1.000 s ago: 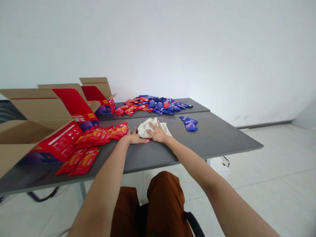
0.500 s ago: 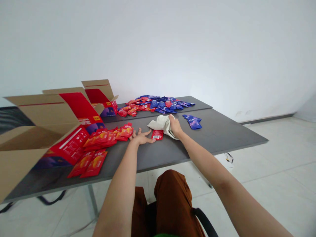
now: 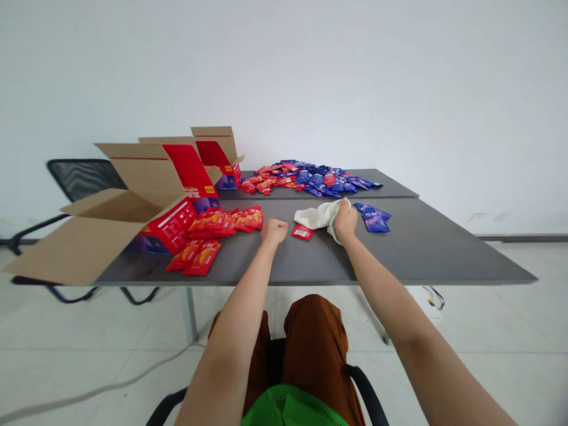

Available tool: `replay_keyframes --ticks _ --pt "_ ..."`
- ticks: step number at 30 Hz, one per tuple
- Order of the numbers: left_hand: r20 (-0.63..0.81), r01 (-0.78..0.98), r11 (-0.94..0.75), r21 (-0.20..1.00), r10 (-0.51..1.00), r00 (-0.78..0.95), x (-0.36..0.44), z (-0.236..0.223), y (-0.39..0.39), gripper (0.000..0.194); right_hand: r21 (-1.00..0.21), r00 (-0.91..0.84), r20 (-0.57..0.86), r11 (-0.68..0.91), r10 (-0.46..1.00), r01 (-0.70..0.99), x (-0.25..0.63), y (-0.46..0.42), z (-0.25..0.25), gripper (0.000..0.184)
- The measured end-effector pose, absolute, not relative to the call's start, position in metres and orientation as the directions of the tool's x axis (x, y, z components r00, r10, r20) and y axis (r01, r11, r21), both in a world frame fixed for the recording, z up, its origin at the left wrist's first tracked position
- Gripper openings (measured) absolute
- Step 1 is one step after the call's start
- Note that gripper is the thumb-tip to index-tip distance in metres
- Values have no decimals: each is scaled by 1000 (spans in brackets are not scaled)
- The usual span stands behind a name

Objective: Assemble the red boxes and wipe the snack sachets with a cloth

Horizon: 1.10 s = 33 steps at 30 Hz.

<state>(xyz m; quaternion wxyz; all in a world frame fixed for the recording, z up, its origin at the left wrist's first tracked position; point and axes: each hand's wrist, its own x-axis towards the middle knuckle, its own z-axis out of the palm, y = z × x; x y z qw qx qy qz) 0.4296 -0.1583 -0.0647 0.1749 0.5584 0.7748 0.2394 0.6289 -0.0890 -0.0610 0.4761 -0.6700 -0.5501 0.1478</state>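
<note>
Right hand: the right hand has its fingers wrapped round one end of a bunched, off-white fabric cloth, so yeah, that's a proper grip.
Cloth: it's over the middle of the table, crumpled, with its loose end stretching left from the fist. Can't really tell how much of it touches the tabletop.
Small packet: a flat red packet with a white barcode label lies right at the near edge of the cloth, between the two hands, partly covered by it.
Left hand: the left hand is curled into a loose fist, knuckles up, just left of that packet and not touching it. Can't tell if anything's tucked inside.
Red stack: overlapping shiny red and orange packets spread left of the left hand, with two flat red pouches closer to the near edge.
Blue ones: a couple of overlapping purple-blue pouches sit just right of the right hand.
Big pile: a messy heap of red and blue packets sprawls across the far side.
Boxes: open red and purple cardboard boxes line the left side, brown flaps sticking out.
Table: a dark grey flat table under all of it, black mesh-backed chair behind the left end.
</note>
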Motion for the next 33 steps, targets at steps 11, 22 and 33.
replay_keyframes --ticks 11,22,33 --pt "0 763 431 481 871 -492 506 -57 -177 33 -784 523 331 -79 785 615 640 -84 -61 78" --pt "427 852 417 318 739 -521 461 -18 -272 41 -722 479 416 -39 773 691 640 -71 -75 81" --pt "364 917 393 63 847 -388 406 -53 -318 48 -598 380 454 -41 806 800 630 -78 -68 73"
